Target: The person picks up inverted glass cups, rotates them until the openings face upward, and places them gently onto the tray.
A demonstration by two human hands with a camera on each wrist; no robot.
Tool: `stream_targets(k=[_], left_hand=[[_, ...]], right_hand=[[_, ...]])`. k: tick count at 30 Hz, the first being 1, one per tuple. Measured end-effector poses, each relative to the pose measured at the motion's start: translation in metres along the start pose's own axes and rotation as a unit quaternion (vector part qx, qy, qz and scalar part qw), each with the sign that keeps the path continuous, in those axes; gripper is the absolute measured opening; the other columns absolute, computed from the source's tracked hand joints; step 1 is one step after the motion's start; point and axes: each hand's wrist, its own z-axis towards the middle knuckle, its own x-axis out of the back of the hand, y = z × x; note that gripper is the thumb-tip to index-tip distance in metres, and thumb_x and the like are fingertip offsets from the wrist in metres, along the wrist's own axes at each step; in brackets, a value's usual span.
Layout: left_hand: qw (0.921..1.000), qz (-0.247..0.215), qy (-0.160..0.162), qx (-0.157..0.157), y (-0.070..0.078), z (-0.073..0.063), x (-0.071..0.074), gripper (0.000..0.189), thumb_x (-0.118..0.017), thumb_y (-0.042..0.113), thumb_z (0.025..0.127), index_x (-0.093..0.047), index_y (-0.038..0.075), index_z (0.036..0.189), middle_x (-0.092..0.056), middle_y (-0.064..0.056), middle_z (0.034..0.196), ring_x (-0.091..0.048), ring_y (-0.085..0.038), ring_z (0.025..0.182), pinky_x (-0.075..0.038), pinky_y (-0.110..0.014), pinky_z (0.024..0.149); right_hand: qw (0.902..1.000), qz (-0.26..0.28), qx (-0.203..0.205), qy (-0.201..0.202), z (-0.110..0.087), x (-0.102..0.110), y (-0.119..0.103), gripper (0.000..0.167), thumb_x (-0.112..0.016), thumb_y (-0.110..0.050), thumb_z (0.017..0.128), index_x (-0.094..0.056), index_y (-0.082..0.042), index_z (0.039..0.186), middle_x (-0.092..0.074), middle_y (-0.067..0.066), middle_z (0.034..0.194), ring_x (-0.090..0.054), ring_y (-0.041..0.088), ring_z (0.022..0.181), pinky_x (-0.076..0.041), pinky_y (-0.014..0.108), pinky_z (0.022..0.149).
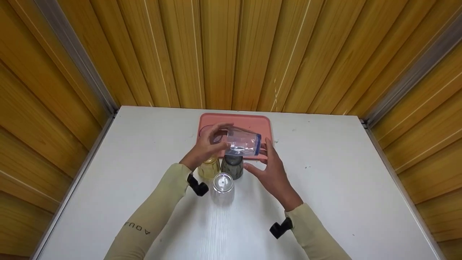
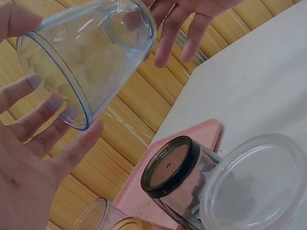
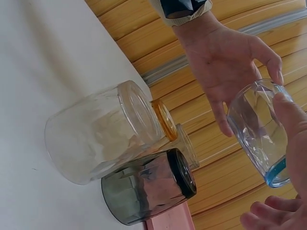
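Note:
A clear, blue-tinted cup (image 1: 242, 141) is held tilted on its side in the air, above the grey cup (image 1: 233, 169) and the pink tray (image 1: 265, 124). My left hand (image 1: 208, 143) grips it at the mouth end, thumb on one side and fingers on the other. At the thick blue base, my right hand (image 1: 270, 169) has its fingers against or close behind the cup, with the thumb spread away. Below stand an amber cup (image 1: 208, 170) and a clear cup (image 1: 222, 186), both upside down like the grey one. A purple-tinted cup (image 2: 92, 216) is partly hidden behind my left hand.
The cups stand close together on the white table (image 1: 325, 162), at the near edge of the tray. Wood-patterned panels (image 1: 231, 54) enclose the back and both sides. A black wrist camera (image 1: 197, 186) sits on my left cuff, another (image 1: 281, 227) on my right.

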Motion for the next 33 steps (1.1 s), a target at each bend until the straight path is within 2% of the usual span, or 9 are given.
stream_targets(k=[3, 11, 19, 23, 27, 33], left_hand=[[0.9998, 0.003, 0.013, -0.013, 0.001, 0.001, 0.003, 0.058, -0.067, 0.02, 0.084, -0.048, 0.016, 0.14, -0.054, -0.003, 0.133, -0.05, -0.02, 0.127, -0.034, -0.045, 0.115], [0.9992, 0.007, 0.039, -0.008, 0.012, 0.007, 0.01, 0.062, -0.068, 0.013, 0.085, -0.045, 0.011, 0.142, -0.049, -0.008, 0.137, -0.046, -0.023, 0.129, -0.04, -0.047, 0.11], [0.997, 0.03, 0.071, -0.009, 0.042, 0.001, 0.009, 0.063, -0.066, 0.011, 0.085, -0.041, 0.005, 0.143, -0.045, -0.013, 0.14, -0.045, -0.028, 0.131, -0.042, -0.05, 0.109], [0.9949, 0.031, 0.094, -0.022, 0.034, 0.005, 0.013, 0.063, -0.066, 0.01, 0.085, -0.042, 0.008, 0.143, -0.046, -0.014, 0.14, -0.045, -0.029, 0.131, -0.042, -0.052, 0.108], [0.9931, 0.028, 0.112, -0.022, 0.024, 0.01, 0.017, 0.064, -0.068, 0.011, 0.085, -0.042, 0.01, 0.143, -0.047, -0.013, 0.138, -0.046, -0.028, 0.13, -0.042, -0.05, 0.109], [0.9898, 0.053, 0.132, -0.011, 0.022, 0.012, 0.021, 0.061, -0.072, 0.018, 0.085, -0.046, 0.019, 0.14, -0.047, -0.003, 0.138, -0.048, -0.021, 0.128, -0.043, -0.046, 0.109]], right_hand=[[0.9998, -0.014, -0.008, -0.01, -0.003, -0.006, 0.001, 0.107, -0.076, -0.053, 0.076, -0.012, -0.019, 0.156, -0.039, 0.004, 0.149, -0.045, 0.025, 0.134, -0.041, 0.043, 0.111], [0.9979, -0.058, 0.004, -0.029, -0.01, -0.022, -0.001, 0.098, -0.078, -0.053, 0.074, -0.026, -0.021, 0.151, -0.042, 0.003, 0.147, -0.047, 0.02, 0.132, -0.045, 0.038, 0.108], [0.994, -0.084, 0.05, -0.05, -0.014, -0.036, -0.001, 0.084, -0.08, -0.043, 0.075, -0.04, -0.017, 0.144, -0.046, 0.004, 0.143, -0.048, 0.023, 0.13, -0.047, 0.043, 0.105], [0.9891, -0.104, 0.08, -0.066, -0.016, -0.042, 0.0, 0.079, -0.079, -0.046, 0.075, -0.045, -0.015, 0.14, -0.048, 0.002, 0.139, -0.049, 0.022, 0.13, -0.047, 0.043, 0.105], [0.9849, -0.115, 0.095, -0.088, -0.017, -0.048, 0.0, 0.078, -0.078, -0.046, 0.075, -0.044, -0.019, 0.14, -0.048, 0.0, 0.143, -0.046, 0.018, 0.134, -0.043, 0.042, 0.11], [0.9815, -0.13, 0.081, -0.115, -0.02, -0.057, 0.001, 0.081, -0.079, -0.045, 0.076, -0.042, -0.017, 0.143, -0.044, 0.001, 0.148, -0.043, 0.022, 0.138, -0.041, 0.043, 0.111]])
